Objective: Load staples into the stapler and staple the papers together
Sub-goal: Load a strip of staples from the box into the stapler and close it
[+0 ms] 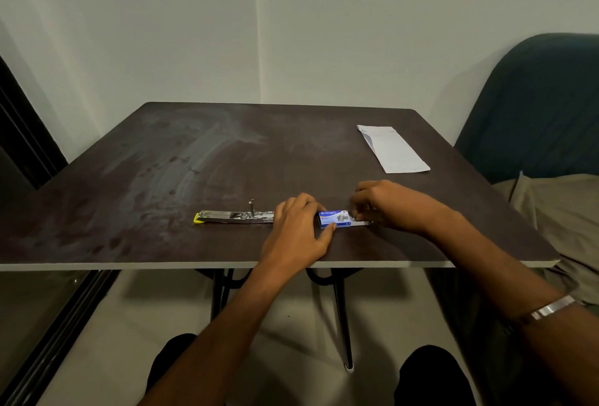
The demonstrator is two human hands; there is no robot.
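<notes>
A small blue staple box lies on the dark table near its front edge. My left hand holds the box's left end between thumb and fingers. My right hand pinches the box's right end, where a pale inner tray sticks out a little. The metal stapler, swung open flat with a yellow tip at its left end, lies just left of my left hand. Folded white papers rest at the table's far right.
A dark blue chair stands past the table's right edge, with tan cloth below it. Black table legs show under the front edge. A dark frame runs along the left.
</notes>
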